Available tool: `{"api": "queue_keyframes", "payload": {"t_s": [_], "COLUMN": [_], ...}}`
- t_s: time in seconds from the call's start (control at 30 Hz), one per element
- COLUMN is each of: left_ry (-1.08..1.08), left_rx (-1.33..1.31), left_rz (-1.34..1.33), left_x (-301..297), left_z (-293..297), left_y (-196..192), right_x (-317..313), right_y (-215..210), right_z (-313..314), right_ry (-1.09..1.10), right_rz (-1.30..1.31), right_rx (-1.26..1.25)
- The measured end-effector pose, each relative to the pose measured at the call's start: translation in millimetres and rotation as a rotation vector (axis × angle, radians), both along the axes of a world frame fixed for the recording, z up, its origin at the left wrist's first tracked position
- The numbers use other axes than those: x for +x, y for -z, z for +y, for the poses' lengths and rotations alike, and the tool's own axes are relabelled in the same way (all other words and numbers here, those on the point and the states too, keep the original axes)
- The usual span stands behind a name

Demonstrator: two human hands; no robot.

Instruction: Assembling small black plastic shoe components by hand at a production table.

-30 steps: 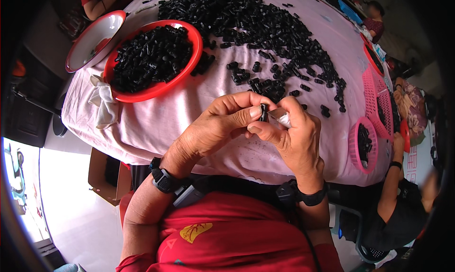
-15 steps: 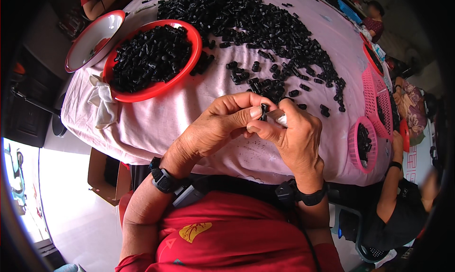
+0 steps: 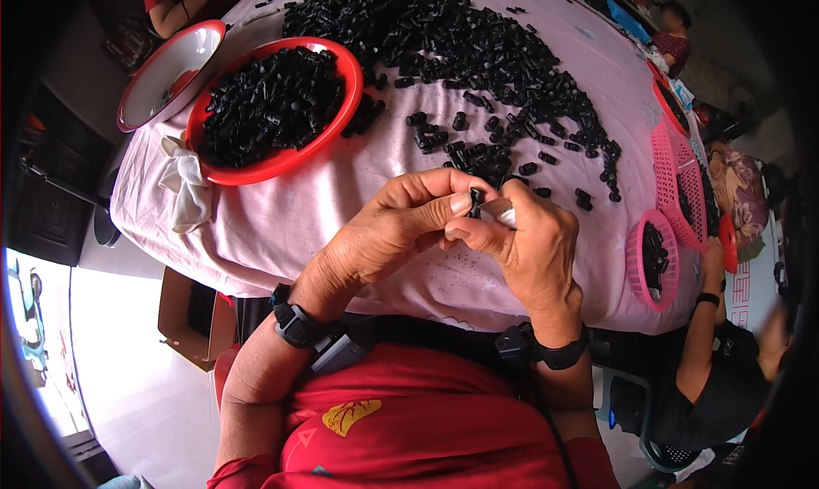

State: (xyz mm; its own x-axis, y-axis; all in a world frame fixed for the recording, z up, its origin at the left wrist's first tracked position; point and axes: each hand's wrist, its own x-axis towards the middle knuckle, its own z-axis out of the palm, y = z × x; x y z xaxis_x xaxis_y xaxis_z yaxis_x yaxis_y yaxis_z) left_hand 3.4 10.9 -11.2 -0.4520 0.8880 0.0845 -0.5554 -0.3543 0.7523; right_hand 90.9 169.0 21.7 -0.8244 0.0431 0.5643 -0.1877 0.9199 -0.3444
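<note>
One black part (image 3: 474,202), pinched in left hand (image 3: 399,212), right hand (image 3: 539,243) just beside, pinching a bladelike tool (image 3: 501,213)

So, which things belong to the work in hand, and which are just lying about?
In the work, it seems:
small black part, in left hand
thin flat piece, in right hand
heap of black parts
red basin

Apparently just lying about:
white cloth
white bowl

From the head, the view (a wide fisheye) looks steeply down on nearby fingers (image 3: 435,182) and the table (image 3: 256,225).
</note>
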Motion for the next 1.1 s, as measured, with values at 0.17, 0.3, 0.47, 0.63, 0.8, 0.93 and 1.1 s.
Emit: {"api": "queue_keyframes", "payload": {"t_s": [0.17,0.3,0.47,0.63,0.8,0.93,1.1], "left_ry": [0.002,-0.008,0.007,0.006,0.005,-0.001,-0.004], "left_rx": [0.001,0.000,0.015,-0.001,-0.008,-0.032,-0.024], "left_rz": [-0.008,-0.001,-0.018,-0.038,-0.031,-0.032,-0.024], "left_x": [0.6,0.1,-0.5,0.0,0.3,0.9,1.4], "left_z": [0.6,0.9,1.1,1.2,1.3,0.7,2.2], "left_y": [-1.5,-0.4,3.3,5.3,3.7,1.4,-0.3], "right_x": [-0.2,-0.2,-0.3,1.8,-0.1,-0.2,-0.8], "right_y": [0.1,-1.2,0.4,-3.0,2.3,1.2,4.4], "right_z": [0.0,-0.2,0.7,-0.1,2.3,1.3,2.9], "right_ry": [0.003,0.012,0.011,0.004,-0.018,-0.011,-0.023], "right_rz": [0.006,-0.008,-0.012,-0.074,-0.057,-0.036,-0.036], "right_rx": [-0.006,0.012,0.002,-0.024,-0.059,-0.045,-0.065]}}
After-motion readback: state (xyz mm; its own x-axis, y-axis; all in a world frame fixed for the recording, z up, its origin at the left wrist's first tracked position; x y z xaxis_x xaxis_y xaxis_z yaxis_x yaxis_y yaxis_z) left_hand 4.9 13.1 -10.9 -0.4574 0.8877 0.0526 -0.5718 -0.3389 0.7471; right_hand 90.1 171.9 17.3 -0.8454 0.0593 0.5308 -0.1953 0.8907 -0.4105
